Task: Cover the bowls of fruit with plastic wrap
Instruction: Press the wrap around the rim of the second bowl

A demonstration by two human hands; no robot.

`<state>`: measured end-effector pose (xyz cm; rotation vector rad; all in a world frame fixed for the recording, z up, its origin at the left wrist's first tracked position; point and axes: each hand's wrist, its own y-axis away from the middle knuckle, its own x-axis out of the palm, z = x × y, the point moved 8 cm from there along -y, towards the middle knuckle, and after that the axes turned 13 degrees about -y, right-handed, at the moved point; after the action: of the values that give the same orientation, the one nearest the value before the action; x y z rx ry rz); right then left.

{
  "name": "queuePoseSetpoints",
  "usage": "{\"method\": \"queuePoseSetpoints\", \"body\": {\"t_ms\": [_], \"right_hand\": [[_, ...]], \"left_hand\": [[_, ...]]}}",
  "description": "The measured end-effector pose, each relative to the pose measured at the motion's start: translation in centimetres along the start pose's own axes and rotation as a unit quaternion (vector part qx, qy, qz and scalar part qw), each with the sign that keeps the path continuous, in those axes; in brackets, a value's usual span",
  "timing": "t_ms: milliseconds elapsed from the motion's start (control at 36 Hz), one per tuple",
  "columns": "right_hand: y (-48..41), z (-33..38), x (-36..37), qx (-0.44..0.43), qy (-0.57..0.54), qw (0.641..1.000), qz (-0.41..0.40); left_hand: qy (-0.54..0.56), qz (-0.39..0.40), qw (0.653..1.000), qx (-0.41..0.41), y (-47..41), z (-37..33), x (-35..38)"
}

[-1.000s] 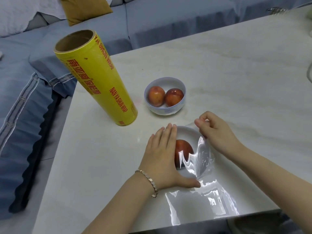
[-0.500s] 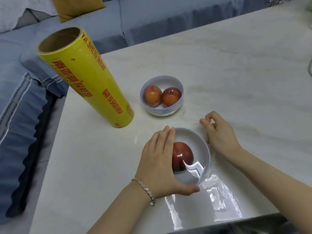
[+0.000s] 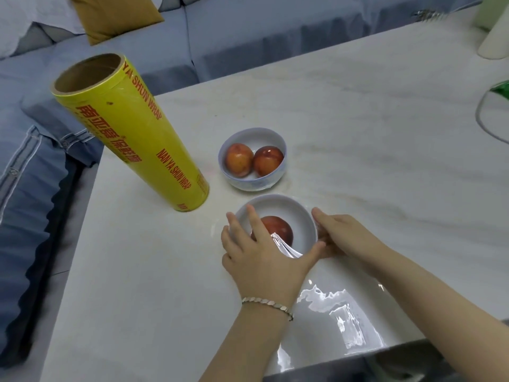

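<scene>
At lower centre, thin clingy plastic wrap [image 3: 344, 312] draped the near bowl [image 3: 278, 203]; left hand [image 3: 264, 260] pressed it flat-fingered, right hand [image 3: 347, 238] lay straight-fingered against the side. Probably tears easily; pull by its edges.

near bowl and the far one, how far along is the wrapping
Done: a sheet lies over the near bowl. In hand: left hand and right hand press it against the rim; it wrinkles by the fruit. Left: the loose tail on the table, and the far bowl, with no wrap plainly visible.
</scene>
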<state>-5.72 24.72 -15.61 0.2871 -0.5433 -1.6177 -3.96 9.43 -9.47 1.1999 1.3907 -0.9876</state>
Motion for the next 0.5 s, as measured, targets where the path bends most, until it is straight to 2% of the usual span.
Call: {"method": "queuePoseSetpoints", "body": {"t_ms": [111, 194, 306, 389, 500], "right_hand": [[-0.1, 0.2, 0.2, -0.006, -0.029, 1.0, 0.009], [-0.2, 0.5, 0.6, -0.008, -0.047, 0.999, 0.018], [-0.2, 1.5, 0.4, -0.054, -0.034, 0.998, -0.018], [0.2, 2.3, -0.1, -0.089, -0.063, 0.992, -0.069], [0.5, 2.9, -0.2, -0.099, -0.095, 0.986, -0.092]], "left_hand": [[-0.028, 0.097, 0.994, 0.035, 0.2, 0.8, 1.1], [-0.043, 0.144, 0.98, 0.131, -0.9, 0.7, 0.7], [-0.113, 0.157, 0.941, 0.277, -2.5, -0.2, 0.6], [-0.123, 0.159, 0.93, 0.306, -2.9, -0.8, 1.1], [-0.122, 0.127, 0.934, 0.31, -2.9, -0.6, 1.4]]}}
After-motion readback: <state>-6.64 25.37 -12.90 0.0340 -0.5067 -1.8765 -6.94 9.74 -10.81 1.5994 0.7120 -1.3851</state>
